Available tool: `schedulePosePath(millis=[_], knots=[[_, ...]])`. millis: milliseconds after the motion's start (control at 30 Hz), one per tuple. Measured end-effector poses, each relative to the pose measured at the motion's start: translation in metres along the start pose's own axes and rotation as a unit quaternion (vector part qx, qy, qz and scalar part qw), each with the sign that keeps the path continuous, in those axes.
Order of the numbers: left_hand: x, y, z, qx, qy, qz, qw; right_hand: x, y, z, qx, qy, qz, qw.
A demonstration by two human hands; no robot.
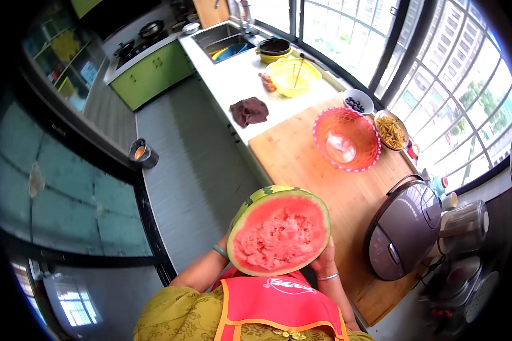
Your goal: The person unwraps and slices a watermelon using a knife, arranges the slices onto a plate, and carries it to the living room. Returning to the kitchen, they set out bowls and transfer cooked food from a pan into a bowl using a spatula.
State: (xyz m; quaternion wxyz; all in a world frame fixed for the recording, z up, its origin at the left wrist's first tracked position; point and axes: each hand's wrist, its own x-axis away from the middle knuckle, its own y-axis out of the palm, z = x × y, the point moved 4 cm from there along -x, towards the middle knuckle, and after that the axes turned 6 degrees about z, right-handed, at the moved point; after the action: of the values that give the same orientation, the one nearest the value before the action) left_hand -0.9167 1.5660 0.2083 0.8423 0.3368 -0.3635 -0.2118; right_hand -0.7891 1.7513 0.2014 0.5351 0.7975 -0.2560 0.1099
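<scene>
Held up in front of my red apron (261, 301) is a half watermelon (279, 233), its cut face toward me. The red flesh looks rough and scooped in the middle, with the striped green rind at the top. My left hand (224, 241) grips its left side, and the fingers are mostly hidden behind the rind. On the lower right side, my right hand (324, 260) supports the fruit, its fingertips passing out of sight behind it. A green bangle circles my left wrist; a thin light one is on the right.
Ahead, a wooden board (284, 148) carries a red basket (347, 139). Beyond it are bowls of dark berries (355, 104) and yellowish strips (391, 132). A rice cooker (404, 230) stands right. A brown cloth (249, 111), yellow colander (293, 77) and sink (222, 42) lie farther off.
</scene>
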Motion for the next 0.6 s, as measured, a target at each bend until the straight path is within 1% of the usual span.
schedulePosePath(millis=[33, 133, 233, 267, 300, 333, 367, 400, 467, 500, 600], knots=[[-0.013, 0.004, 0.01, -0.006, -0.007, -0.005, 1.0, -0.014, 0.001, 0.003, -0.024, 0.006, 0.022, 0.999], [-0.046, 0.025, 0.037, -0.031, -0.037, -0.031, 0.998, -0.035, 0.009, 0.001, -0.047, -0.025, 0.057, 0.997], [-0.073, 0.041, 0.036, -0.005, -0.094, -0.055, 0.994, -0.029, 0.012, -0.014, -0.052, -0.058, 0.094, 0.992], [-0.088, 0.037, 0.03, 0.054, -0.146, -0.04, 0.987, -0.029, 0.015, -0.019, -0.058, -0.079, 0.11, 0.989], [-0.104, 0.032, 0.022, 0.058, -0.173, 0.002, 0.983, -0.029, 0.013, -0.019, -0.062, -0.09, 0.118, 0.987], [-0.112, 0.025, 0.016, -0.051, -0.155, 0.016, 0.986, -0.025, 0.004, -0.019, -0.078, -0.107, 0.14, 0.981], [-0.112, 0.041, 0.021, -0.162, -0.136, 0.022, 0.977, -0.02, -0.003, -0.019, -0.097, -0.129, 0.164, 0.973], [-0.12, 0.052, 0.02, -0.174, -0.158, 0.006, 0.972, -0.014, -0.004, -0.02, -0.097, -0.15, 0.178, 0.968], [-0.131, 0.069, 0.013, -0.184, -0.276, -0.047, 0.942, -0.002, -0.002, -0.02, -0.114, -0.189, 0.206, 0.953], [-0.137, 0.07, 0.01, -0.192, -0.292, -0.056, 0.935, 0.002, 0.002, -0.019, -0.118, -0.207, 0.218, 0.946], [-0.161, 0.08, 0.001, -0.258, -0.362, -0.087, 0.892, 0.006, 0.012, -0.018, -0.137, -0.265, 0.248, 0.922]])
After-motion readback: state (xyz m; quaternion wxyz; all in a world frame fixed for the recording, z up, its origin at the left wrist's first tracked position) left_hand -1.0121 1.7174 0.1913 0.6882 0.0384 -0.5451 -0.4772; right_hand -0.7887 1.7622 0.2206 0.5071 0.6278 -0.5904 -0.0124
